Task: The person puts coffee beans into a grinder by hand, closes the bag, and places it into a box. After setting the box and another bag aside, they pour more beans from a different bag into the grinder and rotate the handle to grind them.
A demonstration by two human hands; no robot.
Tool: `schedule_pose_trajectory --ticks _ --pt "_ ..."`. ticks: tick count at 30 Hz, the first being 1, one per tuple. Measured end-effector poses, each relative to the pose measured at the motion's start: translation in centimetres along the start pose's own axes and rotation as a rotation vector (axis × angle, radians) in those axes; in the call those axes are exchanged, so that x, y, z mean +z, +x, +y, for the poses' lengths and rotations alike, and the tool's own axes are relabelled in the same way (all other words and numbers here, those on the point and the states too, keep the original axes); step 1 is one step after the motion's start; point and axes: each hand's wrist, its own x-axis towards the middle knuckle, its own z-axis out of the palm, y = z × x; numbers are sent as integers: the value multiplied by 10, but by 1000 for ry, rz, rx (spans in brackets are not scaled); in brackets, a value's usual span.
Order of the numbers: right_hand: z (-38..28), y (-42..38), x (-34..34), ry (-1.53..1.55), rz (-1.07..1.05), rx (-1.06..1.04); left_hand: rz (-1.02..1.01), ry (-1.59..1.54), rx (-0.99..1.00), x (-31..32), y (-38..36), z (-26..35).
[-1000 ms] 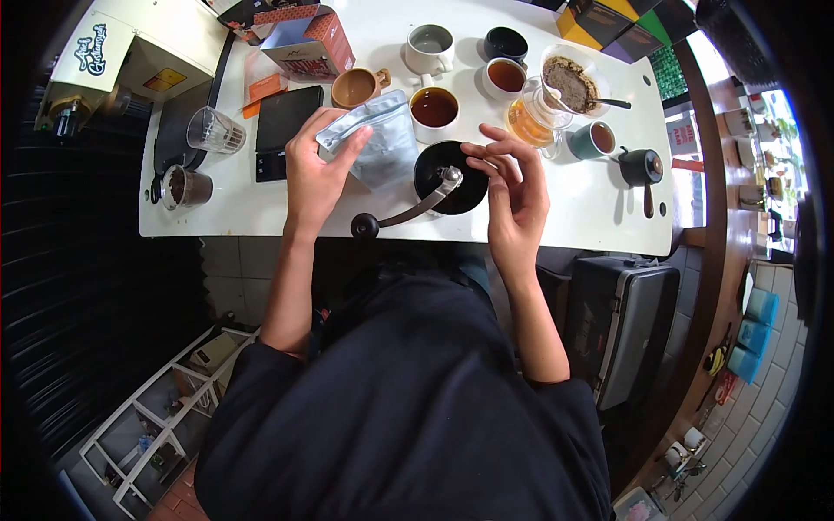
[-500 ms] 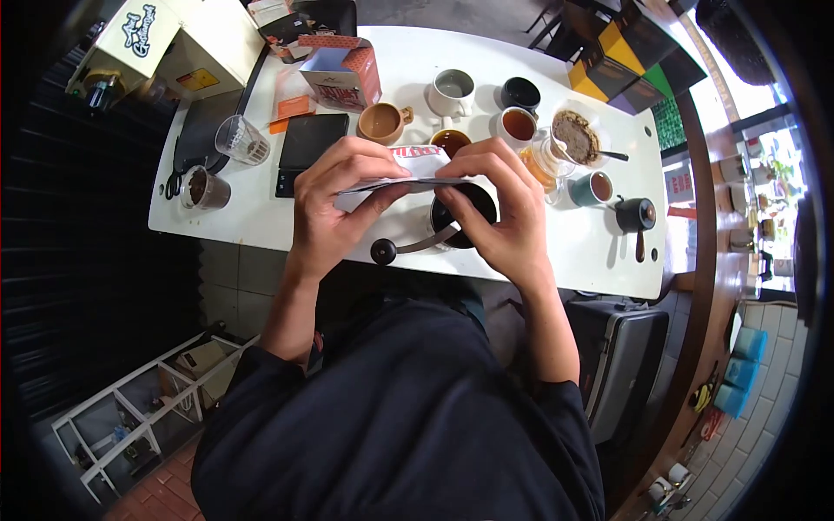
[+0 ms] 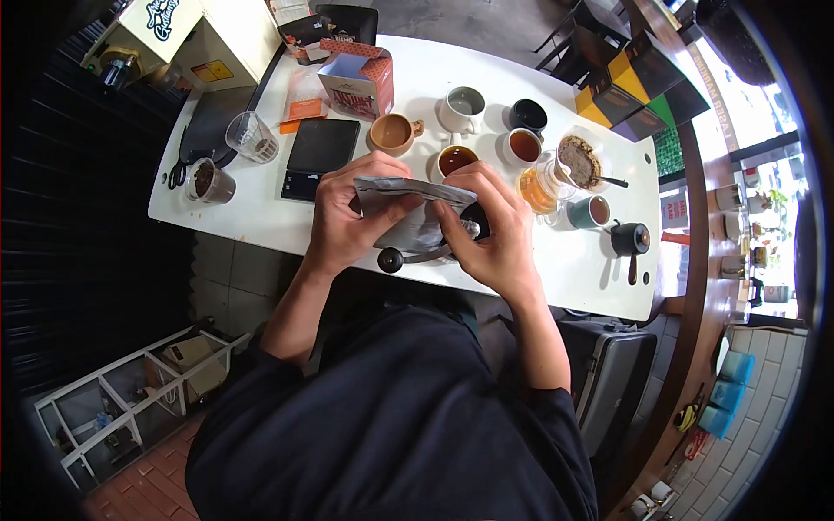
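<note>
The person wears a dark, navy-black top of plain cloth, loose and softly creased across the chest, with no print or lettering that can be made out. Its short sleeves end above the elbows, so both forearms are bare down to the fingers. The left hand (image 3: 346, 224) and the right hand (image 3: 488, 239) are bare, with no watch, ring or glove visible.

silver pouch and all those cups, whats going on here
A person holds a silver pouch in both hands, left hand and right hand gripping its top edge just above a black hand grinder with a crank handle. On the white table behind it stand several cups of coffee, among them a white cup, plus a glass dripper and a black scale.
</note>
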Motion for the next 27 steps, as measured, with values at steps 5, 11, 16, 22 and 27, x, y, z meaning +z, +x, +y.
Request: schedule_pose_trajectory --ticks 5,11,16,22,27 --pt "-2 8 3 50 -32 20 -21 -8 -111 -3 -2 3" --pt "0 11 5 45 -19 57 51 -142 -154 -6 -7 -1" --pt "-3 13 9 68 -39 31 107 -113 -108 -10 -10 -1" --pt "3 17 12 112 -71 -27 90 -104 -80 -12 -18 -5" --pt "-2 26 11 120 -147 -52 152 -110 -138 -12 -23 5"
